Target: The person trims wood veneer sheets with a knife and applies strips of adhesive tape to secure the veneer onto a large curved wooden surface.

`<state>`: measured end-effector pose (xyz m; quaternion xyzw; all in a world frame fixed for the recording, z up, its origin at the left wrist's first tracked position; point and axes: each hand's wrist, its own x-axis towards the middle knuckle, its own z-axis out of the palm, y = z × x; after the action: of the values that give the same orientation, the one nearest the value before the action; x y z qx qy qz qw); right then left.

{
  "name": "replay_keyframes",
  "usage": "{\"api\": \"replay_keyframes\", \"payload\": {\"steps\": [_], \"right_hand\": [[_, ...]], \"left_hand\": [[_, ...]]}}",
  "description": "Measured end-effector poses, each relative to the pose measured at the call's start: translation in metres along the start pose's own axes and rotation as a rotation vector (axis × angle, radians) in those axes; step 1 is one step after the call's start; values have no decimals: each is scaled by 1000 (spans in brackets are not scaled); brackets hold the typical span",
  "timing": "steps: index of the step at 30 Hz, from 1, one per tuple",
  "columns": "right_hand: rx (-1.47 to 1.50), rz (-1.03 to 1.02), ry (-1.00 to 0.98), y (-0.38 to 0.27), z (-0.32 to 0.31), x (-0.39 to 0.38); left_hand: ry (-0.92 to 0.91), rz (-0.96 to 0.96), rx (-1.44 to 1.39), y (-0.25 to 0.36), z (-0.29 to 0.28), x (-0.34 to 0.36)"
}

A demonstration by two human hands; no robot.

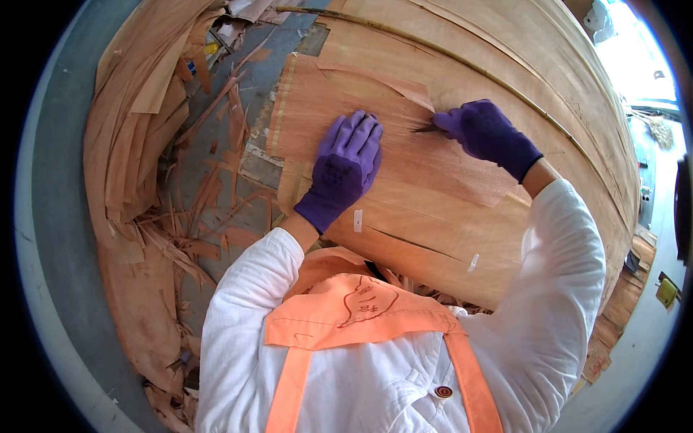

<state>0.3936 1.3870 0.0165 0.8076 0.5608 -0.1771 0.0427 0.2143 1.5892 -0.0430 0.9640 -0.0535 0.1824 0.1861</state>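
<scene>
Broad, smooth sheets of pale wood veneer form the work surface, in a room with a grey floor. On them lies a thin reddish veneer sheet, fine-grained and ragged-edged. Nearest, on this side of the reddish sheet, is the person's orange cloth apron; between them, the pale wood shows a long dark split and two small whitish strips. On the reddish sheet's left part, the purple-gloved left hand rests flat, its grip loose and fingers extended. Over its right part, the right hand has a closed grip on a dark, pointed thing, too small to identify. Left of the sheet are curled, splintered scraps and a heap of bent veneer. Beyond it runs a slender rod; farthest right glows a bright opening.
</scene>
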Motion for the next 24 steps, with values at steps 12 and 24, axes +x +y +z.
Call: {"api": "replay_keyframes", "payload": {"steps": [12,24], "right_hand": [[35,28,71,35,-12,-42],[-41,-108,234,-49,-40,61]], "left_hand": [[60,33,27,1,-4,-1],[72,41,32,2,-12,-2]]}}
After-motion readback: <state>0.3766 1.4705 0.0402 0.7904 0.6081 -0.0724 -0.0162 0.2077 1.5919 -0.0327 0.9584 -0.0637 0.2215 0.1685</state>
